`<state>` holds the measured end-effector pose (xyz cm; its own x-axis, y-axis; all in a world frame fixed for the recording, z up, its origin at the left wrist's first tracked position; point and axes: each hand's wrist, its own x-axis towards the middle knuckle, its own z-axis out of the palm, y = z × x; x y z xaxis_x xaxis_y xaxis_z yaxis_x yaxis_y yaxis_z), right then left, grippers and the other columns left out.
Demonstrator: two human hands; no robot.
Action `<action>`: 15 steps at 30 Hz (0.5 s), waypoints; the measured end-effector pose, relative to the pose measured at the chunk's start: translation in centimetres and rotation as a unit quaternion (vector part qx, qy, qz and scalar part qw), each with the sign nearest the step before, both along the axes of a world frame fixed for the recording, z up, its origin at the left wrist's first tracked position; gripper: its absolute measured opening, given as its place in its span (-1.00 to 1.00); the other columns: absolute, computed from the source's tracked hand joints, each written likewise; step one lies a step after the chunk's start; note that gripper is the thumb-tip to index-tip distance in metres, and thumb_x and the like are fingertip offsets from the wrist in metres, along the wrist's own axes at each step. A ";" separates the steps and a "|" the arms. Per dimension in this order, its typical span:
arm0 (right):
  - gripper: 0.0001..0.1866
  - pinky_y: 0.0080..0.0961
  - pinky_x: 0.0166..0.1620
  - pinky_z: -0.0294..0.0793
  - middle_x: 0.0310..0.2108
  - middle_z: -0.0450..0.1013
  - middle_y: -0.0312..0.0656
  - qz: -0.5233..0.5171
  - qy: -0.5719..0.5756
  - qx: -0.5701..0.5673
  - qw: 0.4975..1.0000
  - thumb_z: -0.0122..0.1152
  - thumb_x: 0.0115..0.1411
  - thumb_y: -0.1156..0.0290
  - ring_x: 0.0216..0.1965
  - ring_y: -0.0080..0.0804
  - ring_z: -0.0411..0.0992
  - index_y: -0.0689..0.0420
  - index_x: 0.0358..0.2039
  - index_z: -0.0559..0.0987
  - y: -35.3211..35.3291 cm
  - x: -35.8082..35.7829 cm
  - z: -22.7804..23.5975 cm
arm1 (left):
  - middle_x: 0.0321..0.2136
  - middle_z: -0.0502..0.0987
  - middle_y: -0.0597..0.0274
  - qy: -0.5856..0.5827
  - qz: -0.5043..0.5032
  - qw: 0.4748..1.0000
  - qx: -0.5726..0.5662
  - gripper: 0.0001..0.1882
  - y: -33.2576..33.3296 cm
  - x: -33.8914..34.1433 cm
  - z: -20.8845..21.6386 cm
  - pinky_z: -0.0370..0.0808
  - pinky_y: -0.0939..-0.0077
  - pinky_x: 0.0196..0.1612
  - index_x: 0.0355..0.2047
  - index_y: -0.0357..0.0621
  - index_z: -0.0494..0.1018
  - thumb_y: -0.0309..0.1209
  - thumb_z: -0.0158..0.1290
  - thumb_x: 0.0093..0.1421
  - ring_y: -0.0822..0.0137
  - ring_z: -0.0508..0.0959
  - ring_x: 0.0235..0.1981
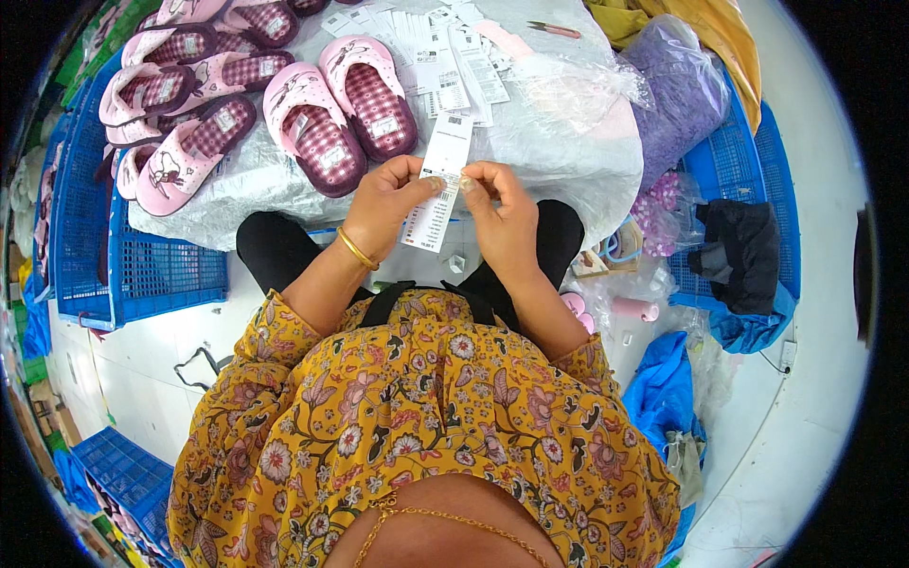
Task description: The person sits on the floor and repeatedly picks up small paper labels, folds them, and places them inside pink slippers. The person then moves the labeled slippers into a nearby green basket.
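A long white printed label (431,223) is upright in front of me at the table's near edge. My left hand (381,204) grips it, thumb on its face, with a gold bangle at the wrist. From the other side, my right hand (500,208) pinches at the label's right edge; a small pale bit shows at those fingertips, too small to name. Just beyond my left hand lie two pink slippers, a left one (317,142) and a right one (379,109), with plum checked insoles. Several loose white labels (454,57) are spread past the held one.
More pink slippers (175,151) pile up at the table's left. Plastic sheeting (568,161) covers the tabletop, with small snips (553,29) at its far side. Blue crates stand left (170,265) and right (739,175); a purple bagged bundle (674,90) leans by the right one.
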<state>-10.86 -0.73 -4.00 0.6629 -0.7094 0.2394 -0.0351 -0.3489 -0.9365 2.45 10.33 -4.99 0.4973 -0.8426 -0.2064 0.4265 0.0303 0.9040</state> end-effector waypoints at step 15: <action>-0.85 -0.28 -0.15 0.44 -0.26 0.56 -0.19 0.016 -0.043 -0.251 0.967 0.25 0.14 0.50 -0.26 -0.16 0.51 0.11 -0.24 0.56 -0.2 0.2 0.2 | -0.36 0.53 0.45 -0.178 -0.041 0.983 0.003 -0.84 0.5 -0.6 0.8 0.38 0.74 -0.29 -0.20 -0.25 0.53 -0.51 0.17 0.21 0.67 0.42 -0.36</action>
